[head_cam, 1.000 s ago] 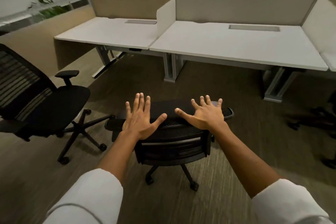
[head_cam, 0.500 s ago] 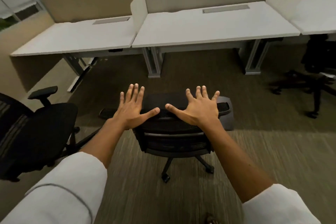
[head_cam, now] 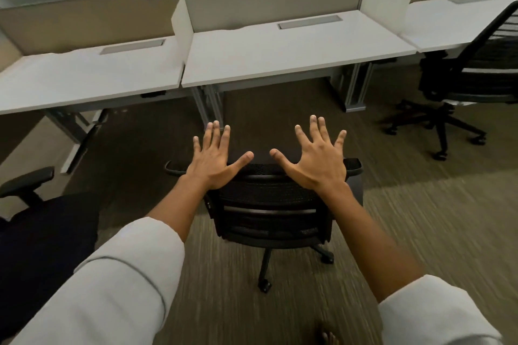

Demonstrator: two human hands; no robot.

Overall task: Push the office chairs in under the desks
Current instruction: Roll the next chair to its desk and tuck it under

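Observation:
A black mesh office chair [head_cam: 269, 204] stands on the carpet right in front of me, its back toward me, short of the white desk labelled 308 [head_cam: 297, 56]. My left hand [head_cam: 214, 161] hovers flat over the left top edge of the chair back, fingers spread. My right hand [head_cam: 316, 159] is spread the same way over the right top edge. Whether the palms touch the back I cannot tell. Neither hand grips anything. The seat is mostly hidden behind the back.
A second black chair [head_cam: 42, 232] sits at the left, in front of desk 307 [head_cam: 84, 78]. A third black chair [head_cam: 476, 64] stands at the right by another desk. Metal desk legs [head_cam: 210, 103] flank the opening under desk 308. A bare foot [head_cam: 329, 337] shows below.
The view has swung right and closer to the desks. The chair and both spread hands have moved toward desk 308. The right-hand chair has come into view.

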